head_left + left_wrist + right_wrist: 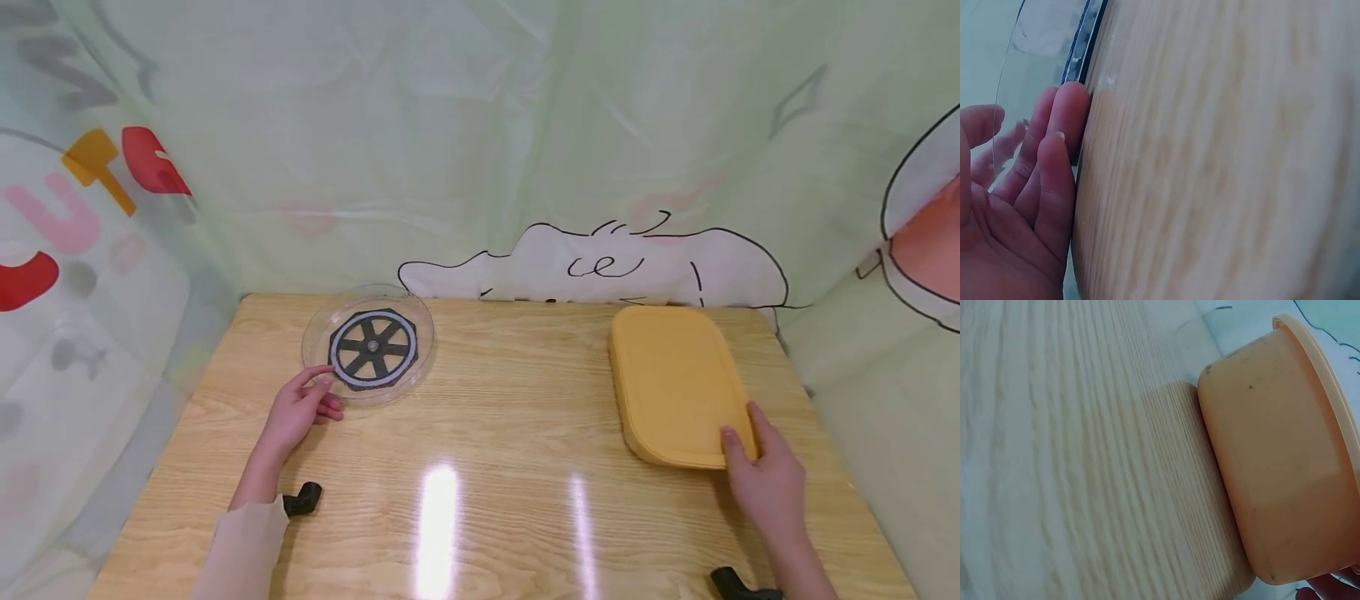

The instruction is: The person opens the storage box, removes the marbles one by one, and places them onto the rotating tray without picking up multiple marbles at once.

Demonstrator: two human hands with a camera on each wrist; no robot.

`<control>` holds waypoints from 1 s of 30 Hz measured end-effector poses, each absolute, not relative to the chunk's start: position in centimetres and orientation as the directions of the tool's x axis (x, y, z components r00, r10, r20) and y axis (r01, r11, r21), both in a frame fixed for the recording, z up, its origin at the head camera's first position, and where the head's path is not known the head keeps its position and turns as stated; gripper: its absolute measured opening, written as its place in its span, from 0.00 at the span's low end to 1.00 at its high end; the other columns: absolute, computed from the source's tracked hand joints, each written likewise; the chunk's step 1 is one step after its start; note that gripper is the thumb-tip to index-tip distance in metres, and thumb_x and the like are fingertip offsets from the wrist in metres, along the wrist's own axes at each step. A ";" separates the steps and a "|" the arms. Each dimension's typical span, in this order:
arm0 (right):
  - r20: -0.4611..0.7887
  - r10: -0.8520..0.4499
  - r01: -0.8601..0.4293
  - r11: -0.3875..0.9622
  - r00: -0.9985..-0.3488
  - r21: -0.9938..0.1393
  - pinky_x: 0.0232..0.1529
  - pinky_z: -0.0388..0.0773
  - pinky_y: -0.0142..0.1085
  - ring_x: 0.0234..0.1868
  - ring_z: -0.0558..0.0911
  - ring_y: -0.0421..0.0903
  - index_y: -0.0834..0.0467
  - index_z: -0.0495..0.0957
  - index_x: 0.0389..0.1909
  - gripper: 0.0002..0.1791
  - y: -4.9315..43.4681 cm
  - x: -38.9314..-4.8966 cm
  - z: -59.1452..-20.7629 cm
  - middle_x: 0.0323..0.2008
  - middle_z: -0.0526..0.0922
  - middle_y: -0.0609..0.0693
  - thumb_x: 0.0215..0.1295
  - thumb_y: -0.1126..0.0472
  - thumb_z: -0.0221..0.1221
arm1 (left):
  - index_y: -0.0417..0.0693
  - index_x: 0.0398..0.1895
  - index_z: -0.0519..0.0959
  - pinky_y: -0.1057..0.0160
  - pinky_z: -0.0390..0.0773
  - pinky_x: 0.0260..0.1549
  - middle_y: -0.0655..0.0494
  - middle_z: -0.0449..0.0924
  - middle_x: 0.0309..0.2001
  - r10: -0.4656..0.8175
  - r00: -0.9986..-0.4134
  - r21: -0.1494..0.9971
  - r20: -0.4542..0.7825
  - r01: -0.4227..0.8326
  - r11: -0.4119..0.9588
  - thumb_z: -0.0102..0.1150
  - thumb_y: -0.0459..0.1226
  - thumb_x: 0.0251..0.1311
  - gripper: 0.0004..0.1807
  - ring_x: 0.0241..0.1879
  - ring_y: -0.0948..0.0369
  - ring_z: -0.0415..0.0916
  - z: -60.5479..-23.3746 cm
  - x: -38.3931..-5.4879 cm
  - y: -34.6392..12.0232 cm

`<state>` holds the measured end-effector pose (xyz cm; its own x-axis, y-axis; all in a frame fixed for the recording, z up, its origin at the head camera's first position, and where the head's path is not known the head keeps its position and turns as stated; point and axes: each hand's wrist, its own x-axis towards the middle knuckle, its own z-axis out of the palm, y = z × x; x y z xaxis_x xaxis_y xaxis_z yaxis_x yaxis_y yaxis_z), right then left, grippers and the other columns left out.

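Note:
A clear round tray [423, 358] with a dark spoked wheel shape and a grey ring at its middle sits on the wooden table [510, 400], far left. My left hand [300, 404] is at its near left edge, thumb overlapping the rim and the other fingers loosely extended low beside the wall. Those fingers [1063, 119] lie right along the tabletop. On the right is a yellow-orange lidded box [675, 383], whose side wall shows in the right wrist view. My right hand [772, 475] grips its near right corner, thumb on the lid and fingers along the side.
A pale printed curtain [480, 125] hangs behind the table and along both sides. Dark wrist-worn pieces [303, 498] show beside both forearms. Two bright light reflections lie on the near part of the tabletop.

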<state>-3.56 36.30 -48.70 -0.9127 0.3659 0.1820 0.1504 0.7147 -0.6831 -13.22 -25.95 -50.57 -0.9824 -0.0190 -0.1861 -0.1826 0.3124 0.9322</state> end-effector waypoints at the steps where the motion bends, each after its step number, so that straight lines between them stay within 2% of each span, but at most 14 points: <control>1: 0.184 0.365 0.146 0.712 -0.913 -0.687 0.71 0.53 0.54 0.68 0.62 0.71 0.64 0.58 0.74 0.32 36.1 -3.6 -48.7 0.68 0.63 0.72 0.75 0.58 0.53 | 0.42 0.67 0.68 0.64 0.82 0.29 0.45 0.83 0.30 -0.013 -0.983 0.938 -0.185 -0.181 0.295 0.47 0.44 0.77 0.23 0.28 0.56 0.85 -50.6 -13.2 -25.9; 7: 0.188 0.365 0.143 0.712 -0.912 -0.688 0.69 0.56 0.58 0.68 0.63 0.71 0.65 0.59 0.74 0.31 34.8 -3.7 -48.8 0.67 0.64 0.73 0.74 0.59 0.54 | 0.41 0.67 0.68 0.64 0.83 0.29 0.46 0.82 0.29 0.000 -0.985 0.956 -0.170 -0.165 0.242 0.47 0.41 0.77 0.22 0.27 0.57 0.85 -51.1 -13.4 -25.9; 13: 0.193 0.372 0.139 0.700 -0.908 -0.700 0.69 0.57 0.56 0.68 0.64 0.69 0.64 0.60 0.74 0.31 33.3 -4.0 -49.0 0.67 0.66 0.71 0.74 0.60 0.55 | 0.41 0.68 0.67 0.65 0.82 0.31 0.45 0.82 0.30 -0.004 -0.983 0.956 -0.185 -0.181 0.229 0.46 0.41 0.77 0.22 0.28 0.56 0.84 -51.4 -13.4 -26.1; 17: 0.192 0.395 0.139 0.671 -0.898 -0.729 0.70 0.56 0.53 0.69 0.63 0.67 0.62 0.60 0.74 0.31 32.2 -4.0 -49.1 0.68 0.66 0.70 0.73 0.60 0.55 | 0.38 0.67 0.67 0.64 0.82 0.31 0.43 0.82 0.30 0.002 -0.984 0.955 -0.178 -0.173 0.240 0.45 0.38 0.77 0.21 0.28 0.55 0.84 -50.6 -13.1 -25.8; 23: 0.209 0.384 0.112 0.664 -0.900 -0.739 0.69 0.57 0.54 0.69 0.64 0.66 0.63 0.61 0.73 0.31 30.9 -4.3 -49.2 0.68 0.66 0.69 0.72 0.61 0.56 | 0.34 0.65 0.67 0.63 0.82 0.32 0.41 0.81 0.30 0.006 -0.986 0.950 -0.168 -0.160 0.268 0.44 0.36 0.77 0.20 0.29 0.55 0.84 -48.2 -12.5 -24.7; 30: 0.194 0.364 0.103 0.656 -0.911 -0.748 0.68 0.58 0.59 0.69 0.63 0.68 0.65 0.60 0.73 0.31 29.2 -4.8 -49.0 0.67 0.65 0.71 0.73 0.61 0.55 | 0.36 0.66 0.67 0.63 0.82 0.32 0.42 0.82 0.30 -0.002 -0.983 0.944 -0.182 -0.176 0.278 0.45 0.37 0.77 0.20 0.29 0.55 0.84 -49.0 -12.6 -25.1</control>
<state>-4.84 29.20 -49.00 -0.9107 0.3644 0.1943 0.1030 0.6560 -0.7477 -12.63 -25.08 -49.03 -0.9833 -0.0019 -0.1822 -0.1756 0.2784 0.9443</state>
